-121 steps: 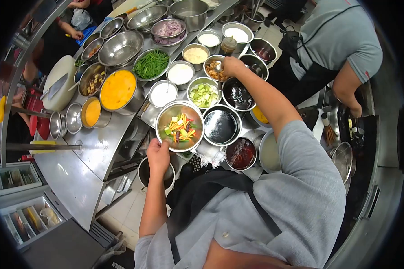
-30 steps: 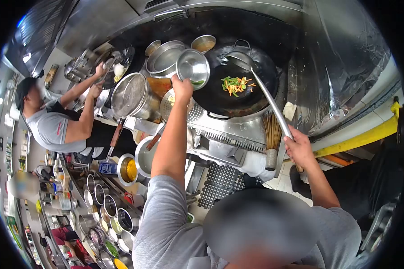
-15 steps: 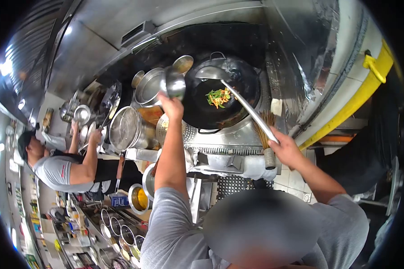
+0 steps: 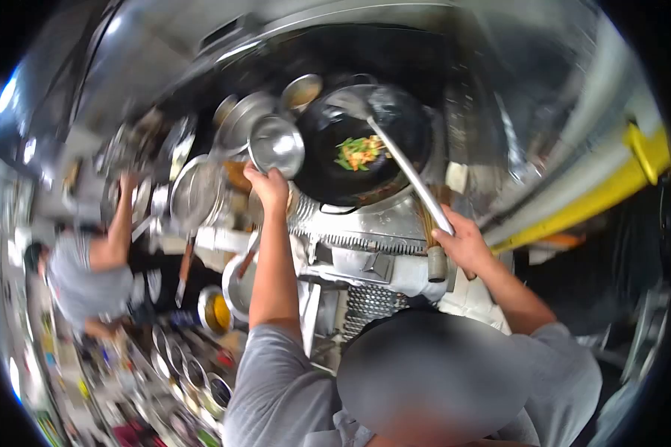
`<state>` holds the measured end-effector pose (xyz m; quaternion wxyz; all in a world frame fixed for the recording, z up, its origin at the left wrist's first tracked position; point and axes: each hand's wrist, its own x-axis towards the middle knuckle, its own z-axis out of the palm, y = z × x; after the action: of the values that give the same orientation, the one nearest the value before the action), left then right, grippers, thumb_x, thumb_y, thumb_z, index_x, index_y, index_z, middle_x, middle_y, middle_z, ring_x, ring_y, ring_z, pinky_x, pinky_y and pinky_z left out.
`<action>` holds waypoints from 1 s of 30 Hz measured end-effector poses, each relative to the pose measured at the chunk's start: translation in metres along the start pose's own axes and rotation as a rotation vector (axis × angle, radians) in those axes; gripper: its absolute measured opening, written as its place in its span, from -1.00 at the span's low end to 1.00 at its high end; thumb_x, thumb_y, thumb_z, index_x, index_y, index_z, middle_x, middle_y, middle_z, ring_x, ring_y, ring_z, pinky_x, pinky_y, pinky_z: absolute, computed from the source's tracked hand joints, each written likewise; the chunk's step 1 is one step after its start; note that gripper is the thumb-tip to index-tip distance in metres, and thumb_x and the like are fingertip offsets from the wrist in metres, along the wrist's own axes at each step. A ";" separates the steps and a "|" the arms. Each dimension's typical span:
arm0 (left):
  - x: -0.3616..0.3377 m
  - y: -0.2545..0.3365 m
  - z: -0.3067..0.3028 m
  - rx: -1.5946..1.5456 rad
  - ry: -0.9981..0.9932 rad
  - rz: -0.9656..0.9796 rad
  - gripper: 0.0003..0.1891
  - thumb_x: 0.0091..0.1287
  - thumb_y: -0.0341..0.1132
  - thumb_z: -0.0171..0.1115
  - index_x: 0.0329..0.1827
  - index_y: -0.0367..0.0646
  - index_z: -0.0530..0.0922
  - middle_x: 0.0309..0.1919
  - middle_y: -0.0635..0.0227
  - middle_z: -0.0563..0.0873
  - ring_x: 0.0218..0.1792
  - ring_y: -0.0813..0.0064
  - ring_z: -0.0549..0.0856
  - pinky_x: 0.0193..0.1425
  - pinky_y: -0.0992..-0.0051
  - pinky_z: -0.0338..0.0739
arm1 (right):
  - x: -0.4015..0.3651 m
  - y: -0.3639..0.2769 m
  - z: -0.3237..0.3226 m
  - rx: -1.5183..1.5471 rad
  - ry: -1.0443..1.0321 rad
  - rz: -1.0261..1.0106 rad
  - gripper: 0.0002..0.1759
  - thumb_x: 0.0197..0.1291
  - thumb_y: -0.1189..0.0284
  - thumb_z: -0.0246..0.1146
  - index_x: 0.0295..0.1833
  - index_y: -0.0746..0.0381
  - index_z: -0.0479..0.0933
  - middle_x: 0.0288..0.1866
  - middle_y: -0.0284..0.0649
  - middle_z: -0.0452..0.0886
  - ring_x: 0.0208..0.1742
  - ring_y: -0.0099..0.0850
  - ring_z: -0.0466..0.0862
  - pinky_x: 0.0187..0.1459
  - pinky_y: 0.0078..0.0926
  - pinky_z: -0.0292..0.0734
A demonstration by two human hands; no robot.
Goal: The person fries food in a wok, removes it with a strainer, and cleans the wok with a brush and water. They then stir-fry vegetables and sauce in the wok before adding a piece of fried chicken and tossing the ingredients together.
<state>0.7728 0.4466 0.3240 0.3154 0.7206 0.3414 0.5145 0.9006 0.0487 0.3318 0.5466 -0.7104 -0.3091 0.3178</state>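
My left hand grips the rim of a shiny metal bowl, whose bare inside faces me. The bowl is held just left of a large black wok. Cut vegetables, green and orange, lie in a small heap in the wok. My right hand is closed around the end of a long-handled ladle. The ladle's head is over the far part of the wok, smeared by motion. A bamboo wok brush stands just left of my right hand.
Metal bowls stand left of the wok. A round strainer with a wooden handle is farther left. A co-worker works at the far left. A bowl of yellow food is below the strainer. A yellow rail runs along the right.
My left hand has moved down and left, and the bowl has turned its inside toward me. The ladle stays over the wok. The whole view has shifted slightly and blurred.
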 end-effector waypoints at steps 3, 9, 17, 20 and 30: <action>-0.065 -0.053 -0.114 1.261 -0.700 0.111 -0.57 0.10 -0.49 0.05 0.10 -0.38 0.38 -0.10 0.00 0.56 -0.21 0.26 0.63 -0.07 0.27 0.56 | 0.008 0.008 0.020 0.227 -0.107 0.002 -0.44 0.20 0.54 0.20 0.33 0.28 0.31 -0.47 -0.38 0.48 -0.67 -0.67 0.37 -0.67 -0.67 0.30; -0.280 0.085 -0.374 -0.216 0.135 -1.048 -0.46 0.10 -0.45 0.13 0.23 -0.25 0.39 -0.12 0.21 0.63 -0.22 0.40 0.66 -0.27 0.39 0.65 | 0.046 -0.025 0.088 0.049 -0.205 0.073 -0.64 0.26 0.55 0.12 0.18 0.18 0.35 -0.57 -0.43 0.33 -0.74 -0.72 0.23 -0.79 -0.72 0.11; -0.627 0.174 -0.620 -0.104 2.005 -0.452 -0.74 0.10 -0.51 0.00 -0.13 -0.40 0.44 -0.21 0.06 0.58 -0.31 0.18 0.68 -0.29 0.20 0.65 | 0.083 -0.101 0.221 0.255 -0.344 0.095 -0.64 0.30 0.41 0.08 0.19 0.21 0.38 -0.56 -0.47 0.29 -0.75 -0.70 0.22 -0.78 -0.74 0.14; -0.704 0.184 -0.689 -0.057 2.277 -0.291 -0.72 0.13 -0.53 0.01 -0.07 -0.38 0.44 -0.16 0.02 0.56 -0.28 0.11 0.66 -0.27 0.12 0.64 | 0.089 -0.137 0.267 0.371 -0.384 0.182 -0.87 0.33 0.38 0.08 -0.30 0.15 0.36 -0.66 -0.48 0.21 -0.76 -0.68 0.19 -0.75 -0.71 0.20; -0.793 0.142 -0.638 -0.283 2.489 -0.688 -0.62 0.15 -0.54 -0.05 0.07 -0.39 0.33 -0.09 0.02 0.46 -0.25 0.08 0.57 -0.32 0.18 0.69 | 0.082 -0.170 0.335 0.514 -0.388 0.292 -0.70 0.30 0.51 -0.01 -0.52 0.14 0.18 -0.68 -0.45 0.13 -0.73 -0.60 0.17 -0.69 -0.64 0.23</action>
<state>-0.0025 -0.2157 0.1942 -0.0236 -0.4018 0.5126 0.7584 0.6705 0.3432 0.4209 0.5873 -0.5128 -0.2122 0.5891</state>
